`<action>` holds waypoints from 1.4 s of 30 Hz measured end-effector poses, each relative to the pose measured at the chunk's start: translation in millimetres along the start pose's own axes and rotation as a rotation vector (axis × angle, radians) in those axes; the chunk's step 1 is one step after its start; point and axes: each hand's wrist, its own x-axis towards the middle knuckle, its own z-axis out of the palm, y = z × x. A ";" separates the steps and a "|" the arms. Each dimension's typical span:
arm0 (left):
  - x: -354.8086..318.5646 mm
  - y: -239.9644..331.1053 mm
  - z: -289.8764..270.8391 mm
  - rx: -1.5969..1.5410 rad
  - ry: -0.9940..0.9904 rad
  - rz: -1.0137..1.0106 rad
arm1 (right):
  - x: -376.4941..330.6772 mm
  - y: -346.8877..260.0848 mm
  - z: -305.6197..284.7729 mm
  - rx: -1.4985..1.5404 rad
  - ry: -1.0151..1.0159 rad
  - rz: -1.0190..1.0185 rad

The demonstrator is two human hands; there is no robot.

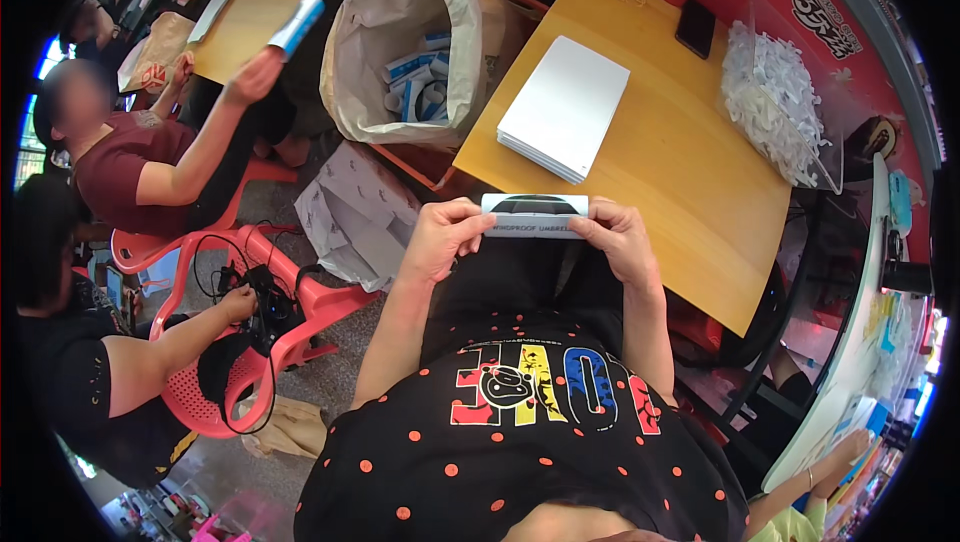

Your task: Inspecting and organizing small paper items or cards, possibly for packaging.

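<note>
Both my hands hold a small white carton with a dark band (535, 214) in front of my lap, at the near corner of a yellow wooden table (690, 182). My left hand (443, 235) grips its left end and my right hand (620, 240) grips its right end. A stack of flat white sheets (564, 108) lies on the table just beyond the carton.
A big open sack (400, 52) with white and blue cartons stands to the left of the table. A clear bin of white pieces (780, 102) and a dark phone (695, 27) sit at the table's far right. Two people sit at left by red plastic chairs (260, 272); one raises a carton.
</note>
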 end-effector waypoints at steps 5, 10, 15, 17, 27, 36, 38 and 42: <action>-5.8 34.8 -13.2 -0.032 0.157 0.089 | 22.1 -14.2 9.7 0.217 -0.026 0.064; 24.2 62.4 -35.0 -0.322 0.200 0.392 | 55.0 -15.7 8.0 -0.610 0.277 -0.409; 22.4 48.5 -29.8 -0.138 0.363 0.403 | 56.2 -11.1 6.2 -1.194 0.264 -0.477; 17.9 35.7 -33.4 -0.072 0.306 0.285 | 55.4 -8.5 6.3 -1.189 0.220 -0.516; 13.3 7.1 -7.4 -0.088 0.049 -0.075 | 51.7 -11.9 4.8 -1.010 0.354 -0.749; 37.9 16.5 17.1 -0.665 -0.113 -0.100 | -32.8 -63.4 5.1 -0.575 -0.106 -0.636; 31.4 15.9 26.0 -0.599 -0.054 -0.016 | -36.6 -60.6 0.0 -0.422 -0.045 -0.380; 12.1 20.1 37.5 -0.196 -0.115 0.152 | -29.7 -46.4 -15.6 0.082 0.040 -0.084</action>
